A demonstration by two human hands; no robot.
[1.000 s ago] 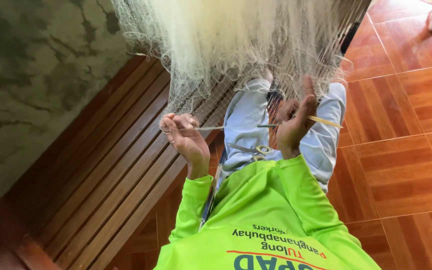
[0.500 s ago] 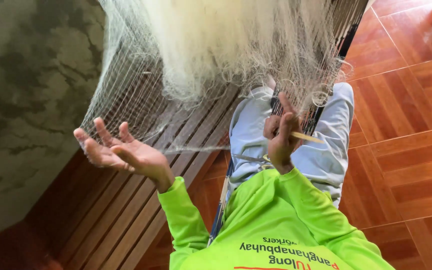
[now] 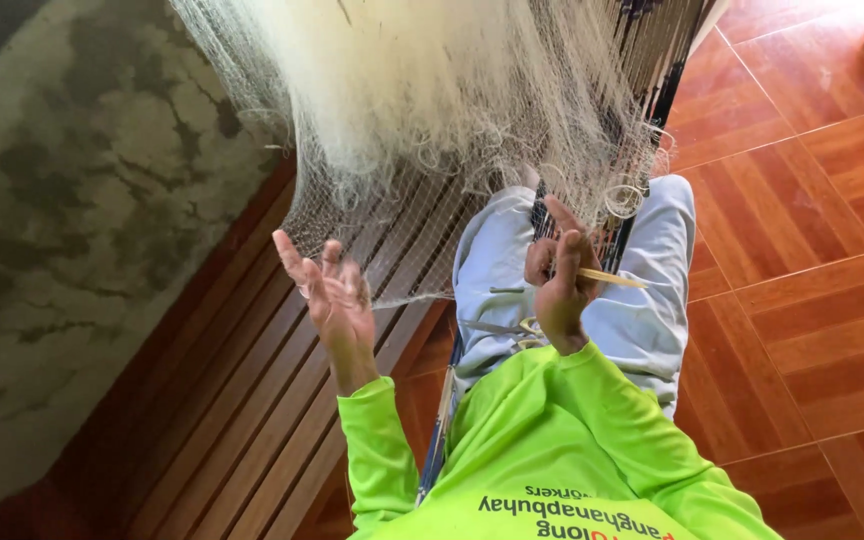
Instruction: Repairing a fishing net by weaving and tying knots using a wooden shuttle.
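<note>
Glossy red-brown floor tiles [image 3: 802,300] with pale grout lines fill the right side, dark wooden slats [image 3: 222,400] run diagonally beside them, and a mottled grey-green concrete wall [image 3: 72,230] with cracked patches rises on the left. One fishing net [image 3: 452,110] of fine, pale cream filament hangs from the top of the view: bunched thick and almost woolly at its centre, thinning to open, see-through mesh at its edges, with loose loops curling along the lower hem. It drapes down over the person's lap, covering the knees of light grey trousers [image 3: 642,320].

Two hands show, both rising from bright lime-green sleeves [image 3: 552,440]. The left hand [image 3: 332,295] is raised with its palm open and fingers spread, the fingertips at the net's lower left edge; whether strands lie across them is too fine to tell. The right hand [image 3: 557,285] is curled closed, pinching one slim, pale yellow netting needle [image 3: 612,279] that points out to the right, close under the net's hem. A pair of scissors [image 3: 502,328] lies on the lap just below the right hand.
</note>
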